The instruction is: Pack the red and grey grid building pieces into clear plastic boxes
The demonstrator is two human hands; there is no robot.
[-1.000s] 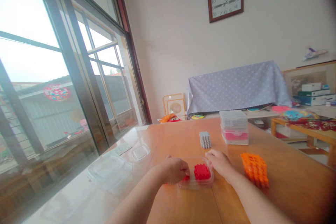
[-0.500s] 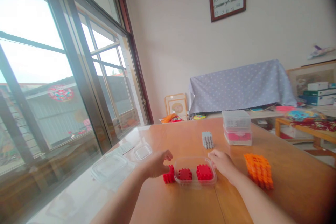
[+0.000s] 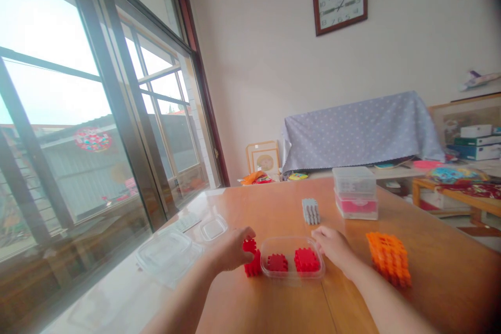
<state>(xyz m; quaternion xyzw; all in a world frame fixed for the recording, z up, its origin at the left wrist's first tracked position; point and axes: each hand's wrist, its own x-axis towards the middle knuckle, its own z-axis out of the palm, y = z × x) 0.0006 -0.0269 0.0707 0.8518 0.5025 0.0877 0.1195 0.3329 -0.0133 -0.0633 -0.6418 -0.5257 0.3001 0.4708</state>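
My left hand (image 3: 235, 249) is at the left of a clear plastic container (image 3: 293, 274). Its thumb and fingers are closed around a red notched block (image 3: 249, 245), which rises above a red stack (image 3: 253, 266) standing just outside the container. Inside the container lie two groups of red notched blocks, a left one (image 3: 277, 262) and a taller right one (image 3: 306, 259). At the container's far right corner, my right hand (image 3: 332, 244) has its fingers curled in at the rim; the exact contact is partly hidden.
A grey block stack (image 3: 311, 211) stands behind the container. Orange interlocked blocks (image 3: 389, 259) sit at the right. Two stacked clear boxes (image 3: 355, 193) are farther back. Clear lids (image 3: 168, 253) and a smaller lid (image 3: 213, 227) lie at the left of the wooden table (image 3: 270, 308).
My left fingers have closed in on the red blocks, and one red block now shows raised between thumb and fingers. My right hand stays at the container's corner. The view shifts slightly.
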